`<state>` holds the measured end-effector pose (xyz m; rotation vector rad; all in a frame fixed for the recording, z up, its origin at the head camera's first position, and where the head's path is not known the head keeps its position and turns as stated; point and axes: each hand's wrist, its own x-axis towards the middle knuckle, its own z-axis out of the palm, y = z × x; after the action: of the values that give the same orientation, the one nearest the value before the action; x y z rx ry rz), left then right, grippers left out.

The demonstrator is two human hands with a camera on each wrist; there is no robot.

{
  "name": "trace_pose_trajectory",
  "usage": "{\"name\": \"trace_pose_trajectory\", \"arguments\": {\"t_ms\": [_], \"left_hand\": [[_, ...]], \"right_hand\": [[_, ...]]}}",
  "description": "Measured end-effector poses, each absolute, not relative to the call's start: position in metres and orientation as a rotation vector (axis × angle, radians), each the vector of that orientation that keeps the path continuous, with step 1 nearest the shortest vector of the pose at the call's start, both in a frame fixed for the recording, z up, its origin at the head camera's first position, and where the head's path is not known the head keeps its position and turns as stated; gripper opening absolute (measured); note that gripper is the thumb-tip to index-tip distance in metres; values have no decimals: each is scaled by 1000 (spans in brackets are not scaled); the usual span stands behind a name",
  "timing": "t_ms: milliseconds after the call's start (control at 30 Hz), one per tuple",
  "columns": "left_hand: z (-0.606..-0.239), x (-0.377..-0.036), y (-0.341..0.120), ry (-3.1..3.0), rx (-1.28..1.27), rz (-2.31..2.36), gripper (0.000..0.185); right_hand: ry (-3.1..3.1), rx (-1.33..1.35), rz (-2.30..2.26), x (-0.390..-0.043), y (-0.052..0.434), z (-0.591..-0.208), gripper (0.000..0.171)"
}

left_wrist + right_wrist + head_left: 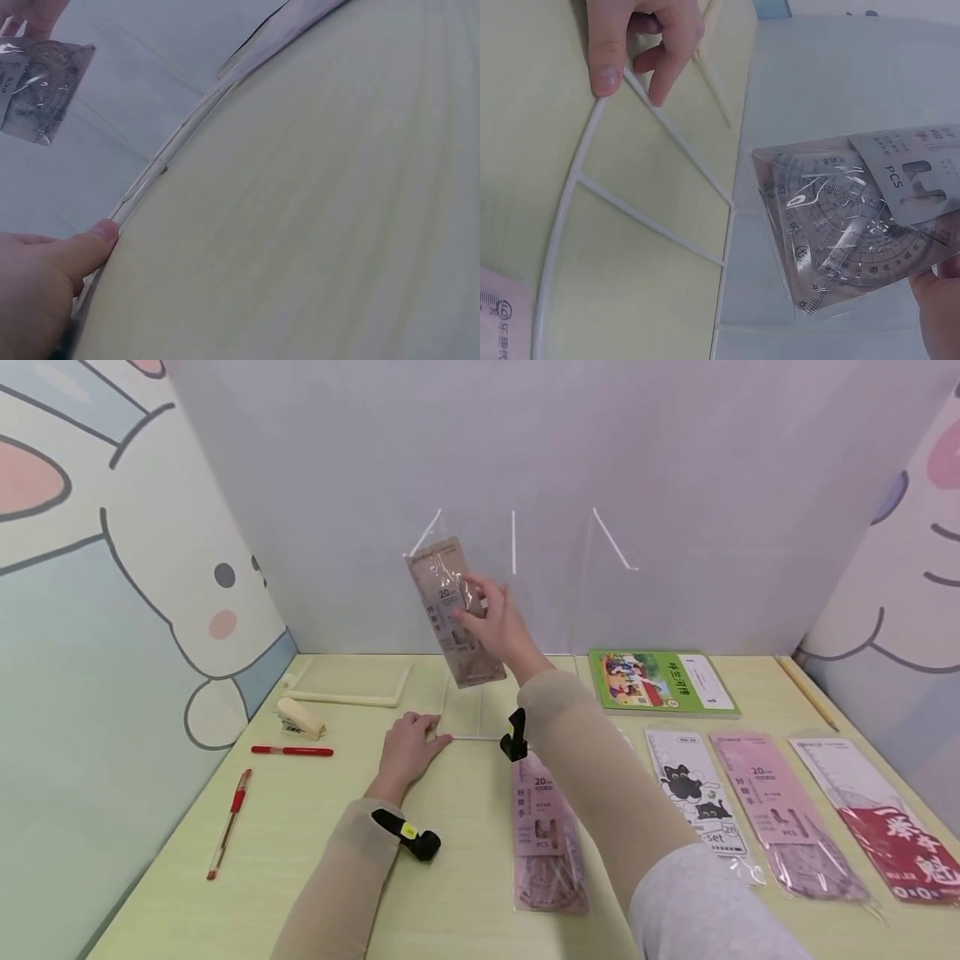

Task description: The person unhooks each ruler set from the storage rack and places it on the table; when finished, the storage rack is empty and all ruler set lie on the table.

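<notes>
My right hand [495, 622] pinches a clear-wrapped ruler set [444, 610] by its right edge, tilted above the table. In the right wrist view, a clear protractor [855, 240] shows through the wrapping. The package overlaps the left section of a clear divided rack [480, 737] with white edges, which stands against the back wall. At that rack's front left corner, my left hand [408, 747] grips the white edge, thumb on one side and fingers on the other. Another pink ruler set [540, 827] lies flat below my right forearm.
On the right lie a cat-printed ruler set [686, 785], a pink ruler set [780, 810], a red-and-white one [885, 827], a green book [660, 681] and a pencil [806, 692]. Leftward are a cream frame [348, 681], a stapler [300, 718] and two red pens [292, 751].
</notes>
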<state>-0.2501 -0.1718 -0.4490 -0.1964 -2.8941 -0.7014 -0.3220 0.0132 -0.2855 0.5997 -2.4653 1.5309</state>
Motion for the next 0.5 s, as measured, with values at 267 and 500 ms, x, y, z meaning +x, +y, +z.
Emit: {"name": "trace_pose_trajectory", "arguments": {"t_ms": [267,500], "left_hand": [[-448,-248,-171,-2891,-208,-721,48],[-449,-248,-170,-2888,-213,-715,48]], "right_hand": [[-2472,596,1602,-320,11,-286,63],[-2475,553,1575,-318,14,-284,62]]}}
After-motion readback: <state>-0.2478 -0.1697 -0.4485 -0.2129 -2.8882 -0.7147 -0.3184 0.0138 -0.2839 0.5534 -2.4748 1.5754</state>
